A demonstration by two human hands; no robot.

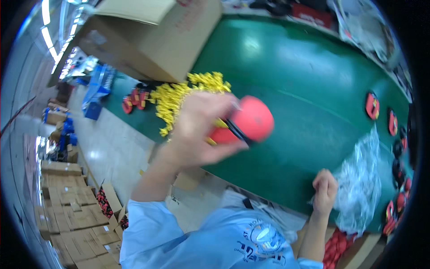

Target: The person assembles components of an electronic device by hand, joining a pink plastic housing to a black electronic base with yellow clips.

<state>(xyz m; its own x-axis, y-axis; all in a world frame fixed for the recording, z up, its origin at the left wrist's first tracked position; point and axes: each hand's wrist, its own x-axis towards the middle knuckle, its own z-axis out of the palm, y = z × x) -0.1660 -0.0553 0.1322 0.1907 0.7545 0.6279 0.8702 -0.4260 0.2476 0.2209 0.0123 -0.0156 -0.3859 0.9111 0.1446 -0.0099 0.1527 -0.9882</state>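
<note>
Somewhat smeared by motion, my left hand (192, 127) is closed around a red rounded object (254, 120) with a black band and bits of yellow. I hold it above the green table, in front of a heap of small yellow pieces (172, 103). To the right, my right hand (324, 190) is curled into a fist by the table's near edge. Beside that fist lies a crumpled clear plastic bag (360, 184). Whatever the right fingers hold, if anything, is hidden.
A large open cardboard box (179, 42) stands at the back left of the green table (286, 116). Several red and black items (372, 106) line the right side; more sit left of the yellow heap. Stacked cartons (74, 215) fill the floor at left.
</note>
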